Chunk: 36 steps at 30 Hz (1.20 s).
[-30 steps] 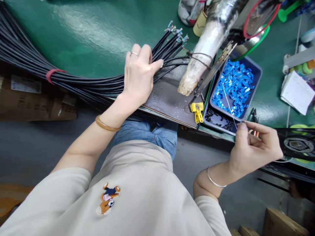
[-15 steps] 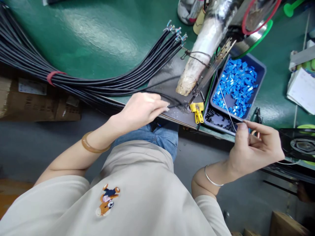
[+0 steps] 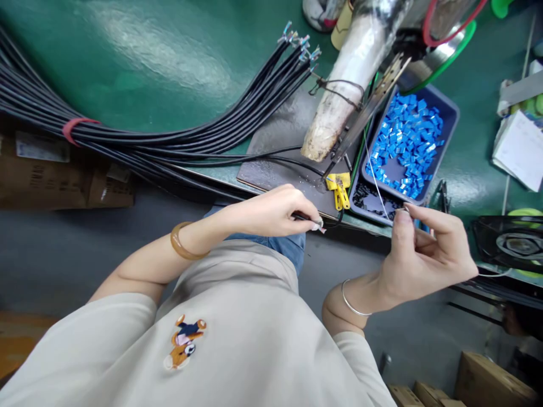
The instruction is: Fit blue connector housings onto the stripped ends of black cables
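Observation:
My left hand (image 3: pixel 282 212) is closed around the end of a black cable (image 3: pixel 302 216), just in front of the bench edge. Pale wire ends stick out past its fingertips. My right hand (image 3: pixel 426 249) pinches a thin silvery solder wire (image 3: pixel 375 178) between thumb and forefinger, by the front of the blue parts tray. The wire runs up from there toward the spool (image 3: pixel 435 70) with a green rim. A yellow clip (image 3: pixel 338 189) sits between the hands, under a metal arm (image 3: pixel 369 118), with a black cable reaching it.
A bundle of black cables (image 3: pixel 169 138) with a red tie (image 3: pixel 70 130) crosses the green bench (image 3: pixel 161 68). A wrapped tube (image 3: pixel 335 107) hangs over a grey board (image 3: pixel 271 161). A tray (image 3: pixel 449 113) holds blue pieces; black bits lie in front. A fan (image 3: pixel 520 243) stands right.
My left hand has moved right and toward my body, and the cable end now shows at its fingertips. My right hand has shifted slightly left with the solder wire.

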Available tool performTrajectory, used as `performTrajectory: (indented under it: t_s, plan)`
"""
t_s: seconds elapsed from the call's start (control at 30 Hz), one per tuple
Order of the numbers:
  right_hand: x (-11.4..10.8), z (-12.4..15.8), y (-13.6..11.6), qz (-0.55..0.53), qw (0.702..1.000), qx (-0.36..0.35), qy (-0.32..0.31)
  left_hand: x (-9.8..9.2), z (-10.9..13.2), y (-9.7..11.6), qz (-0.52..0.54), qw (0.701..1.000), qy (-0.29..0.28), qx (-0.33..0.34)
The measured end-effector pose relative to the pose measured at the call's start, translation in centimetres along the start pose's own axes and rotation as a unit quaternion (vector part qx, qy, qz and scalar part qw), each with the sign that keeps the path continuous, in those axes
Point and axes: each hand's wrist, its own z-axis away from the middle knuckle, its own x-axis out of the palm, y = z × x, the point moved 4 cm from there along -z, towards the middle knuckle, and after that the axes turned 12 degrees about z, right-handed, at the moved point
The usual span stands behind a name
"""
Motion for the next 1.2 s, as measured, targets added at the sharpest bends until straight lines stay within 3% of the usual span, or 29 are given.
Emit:
performTrajectory:
  t_s: [0.13, 0.23, 0.33, 0.47, 0.73, 1.2]
  plan:
    - [1.0, 1.3, -0.5, -0.029, 0.995, 0.013, -0.099, -0.4, 1.2, -1.1, 0.172, 0.96, 0.217, -0.034]
    - [2.7, 2.6, -0.8, -0.032, 0.979, 0.018, -0.199, -0.2, 2.0, -1.7, 0.222, 0.934, 0.275, -0.048]
    - [4.4, 3.5, -0.7, -0.075, 0.962, 0.035, -0.26, 0.0, 2.3, -1.9, 0.228, 0.934, 0.266, -0.066]
    - [6.2, 4.2, -0.2, -0.148, 0.93, 0.084, -0.325, -0.2, 2.2, -1.5, 0.24, 0.946, 0.204, -0.077]
    - [7.3, 4.9, 0.6, -0.217, 0.882, 0.15, -0.391, -0.4, 2.0, -1.6, 0.311, 0.935, 0.131, -0.11]
    - [7.5, 5.2, 0.5, -0.216, 0.894, 0.136, -0.367, -0.3, 2.1, -1.8, 0.319, 0.931, 0.123, -0.127]
